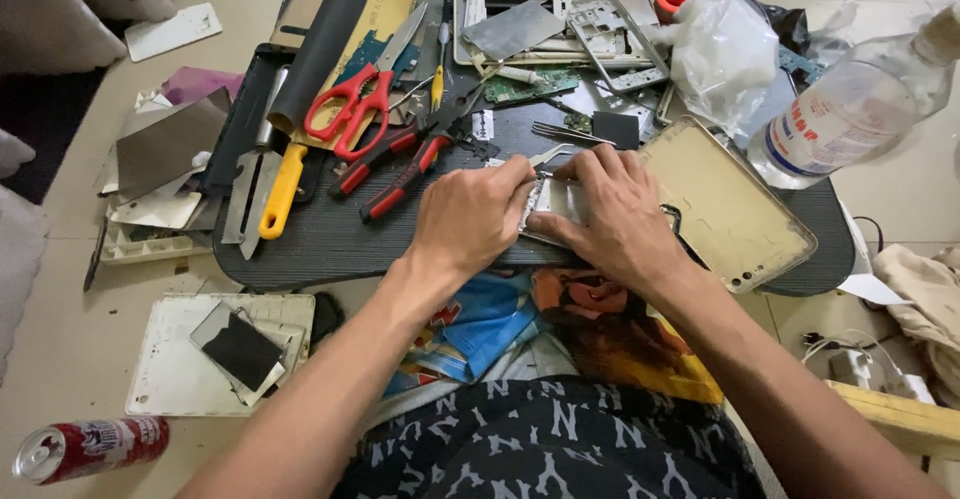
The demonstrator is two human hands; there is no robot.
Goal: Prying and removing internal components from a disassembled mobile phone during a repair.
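Observation:
Both my hands rest together on a small silvery phone part [553,199] at the near edge of a dark lap table [330,239]. My left hand [470,214] grips its left side with curled fingers. From the right, my right hand [615,209] covers it, fingers pressing down on its top. Most of the part is hidden beneath them. A gold phone back cover [730,204] lies just right of my right hand, inner side up.
Red-handled scissors [350,104], red-and-black pliers [400,164], a yellow-handled scraper [275,189], tweezers [565,134] and circuit boards litter the table. A clear plastic bottle [850,109] lies at right, a plastic bag [720,54] behind. A red can [85,449] and a white cover [220,349] sit on the floor.

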